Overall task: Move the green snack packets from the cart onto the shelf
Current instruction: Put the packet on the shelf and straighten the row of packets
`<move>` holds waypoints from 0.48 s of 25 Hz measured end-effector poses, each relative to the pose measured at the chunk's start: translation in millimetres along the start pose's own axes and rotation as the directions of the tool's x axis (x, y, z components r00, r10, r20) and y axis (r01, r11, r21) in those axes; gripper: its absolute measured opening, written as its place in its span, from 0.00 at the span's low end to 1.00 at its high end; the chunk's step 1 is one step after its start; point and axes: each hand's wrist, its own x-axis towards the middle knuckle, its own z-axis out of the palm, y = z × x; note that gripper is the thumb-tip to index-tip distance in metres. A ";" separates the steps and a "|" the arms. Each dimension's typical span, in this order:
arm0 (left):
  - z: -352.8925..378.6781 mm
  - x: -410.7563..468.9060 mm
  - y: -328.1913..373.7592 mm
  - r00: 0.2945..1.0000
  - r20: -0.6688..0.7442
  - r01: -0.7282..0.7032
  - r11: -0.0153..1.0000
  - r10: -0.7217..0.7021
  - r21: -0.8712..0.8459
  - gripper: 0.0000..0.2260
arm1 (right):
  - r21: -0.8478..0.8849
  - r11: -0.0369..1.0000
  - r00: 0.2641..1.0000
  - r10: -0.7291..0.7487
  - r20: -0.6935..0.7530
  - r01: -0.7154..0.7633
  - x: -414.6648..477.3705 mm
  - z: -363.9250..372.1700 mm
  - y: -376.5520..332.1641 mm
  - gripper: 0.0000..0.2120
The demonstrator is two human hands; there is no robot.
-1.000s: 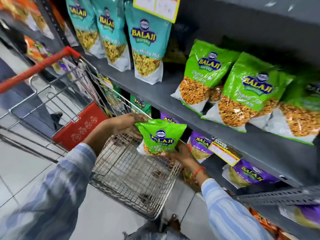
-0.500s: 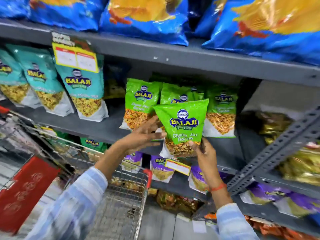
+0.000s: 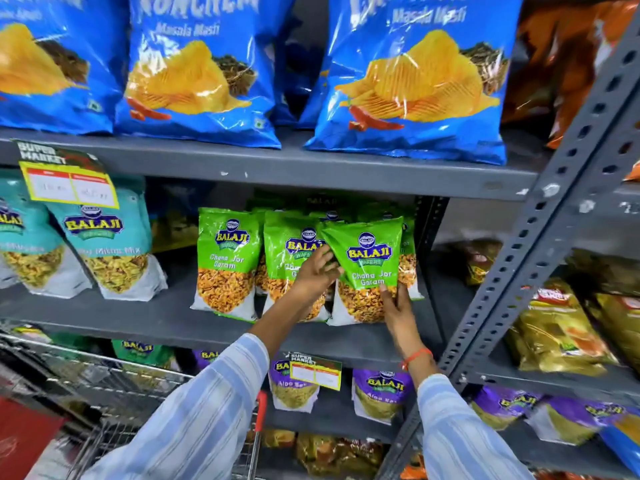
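A green snack packet [image 3: 369, 258] stands upright on the grey middle shelf [image 3: 166, 320], at the right end of the green row. My right hand [image 3: 398, 306] grips its lower right corner. My left hand [image 3: 317, 271] presses its left edge, fingers spread between it and the neighbouring green packet [image 3: 289, 251]. Another green packet [image 3: 227, 265] stands further left, and more sit behind. The wire cart [image 3: 114, 382] is at the lower left, below my left sleeve; its inside is mostly hidden.
Teal packets [image 3: 104, 251] fill the shelf's left part. Blue chip bags [image 3: 415, 81] crowd the shelf above. Purple packets [image 3: 381, 393] line the shelf below. A perforated grey upright [image 3: 540, 244] rises just right of the green row, with gold packets [image 3: 557, 327] beyond.
Both hands lifted the green packet out of the cart, carried it up and right, and set it among the green row on the middle shelf. The view rose from cart to shelves.
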 end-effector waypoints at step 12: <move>-1.1 35.0 27.9 0.939 -0.255 -0.185 0.964 0.231 0.193 0.01 | 0.051 0.997 0.950 -0.068 0.304 0.055 10.2 -25.0 31.4 0.35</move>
